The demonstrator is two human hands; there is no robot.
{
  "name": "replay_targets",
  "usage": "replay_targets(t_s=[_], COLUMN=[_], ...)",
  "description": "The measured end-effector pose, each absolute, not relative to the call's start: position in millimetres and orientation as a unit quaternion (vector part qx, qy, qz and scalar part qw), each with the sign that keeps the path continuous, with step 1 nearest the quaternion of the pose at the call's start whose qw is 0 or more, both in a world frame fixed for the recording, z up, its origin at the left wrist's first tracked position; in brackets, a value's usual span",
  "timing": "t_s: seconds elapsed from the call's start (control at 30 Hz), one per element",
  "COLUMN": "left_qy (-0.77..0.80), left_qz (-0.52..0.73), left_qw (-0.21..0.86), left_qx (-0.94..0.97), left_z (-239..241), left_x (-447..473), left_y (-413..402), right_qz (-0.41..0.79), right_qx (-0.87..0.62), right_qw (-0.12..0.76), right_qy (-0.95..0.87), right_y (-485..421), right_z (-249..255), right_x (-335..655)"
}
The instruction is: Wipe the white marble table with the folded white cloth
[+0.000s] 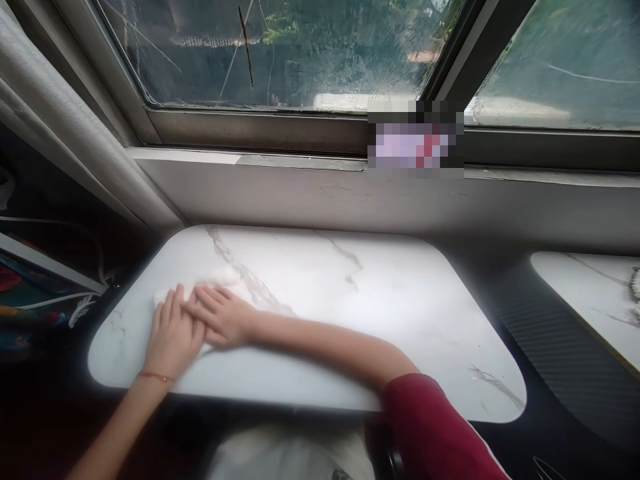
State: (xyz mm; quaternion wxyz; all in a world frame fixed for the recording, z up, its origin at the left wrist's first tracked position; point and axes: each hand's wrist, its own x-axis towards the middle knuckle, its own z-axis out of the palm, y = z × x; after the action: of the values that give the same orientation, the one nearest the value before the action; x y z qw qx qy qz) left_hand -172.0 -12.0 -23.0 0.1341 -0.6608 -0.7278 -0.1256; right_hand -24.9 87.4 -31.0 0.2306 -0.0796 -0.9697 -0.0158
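Tabletop [390, 287] smooth, glossy, marble-look; curtain [65, 127] matt cloth; windowpane [340, 60] glass.

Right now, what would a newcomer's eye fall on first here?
The bright, marbled white tabletop filling the middle catches the eye first. Toward its left end, the left hand and right hand lie together on what looks like a white cloth. A red sleeve stands out at lower right.

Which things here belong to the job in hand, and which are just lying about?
In the job:
left hand and right hand
white cloth or tissue under them
marble-patterned tabletop beneath

Just around:
white cables
curtain
window
second tabletop, far right
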Motion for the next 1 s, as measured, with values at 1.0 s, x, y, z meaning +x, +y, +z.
replay_targets(t_s=[1.0], left_qy=[-0.673], left_qz=[-0.065], left_qw=[0.066], left_qx=[-0.733], left_z=[-9.3], left_x=[-66.7], left_y=[180.6], right_qz=[0.003], right_qx=[-0.267], right_qw=[0.212], right_qy=[-0.94], right_y=[226.3], right_z=[-31.0], right_x=[85.8])
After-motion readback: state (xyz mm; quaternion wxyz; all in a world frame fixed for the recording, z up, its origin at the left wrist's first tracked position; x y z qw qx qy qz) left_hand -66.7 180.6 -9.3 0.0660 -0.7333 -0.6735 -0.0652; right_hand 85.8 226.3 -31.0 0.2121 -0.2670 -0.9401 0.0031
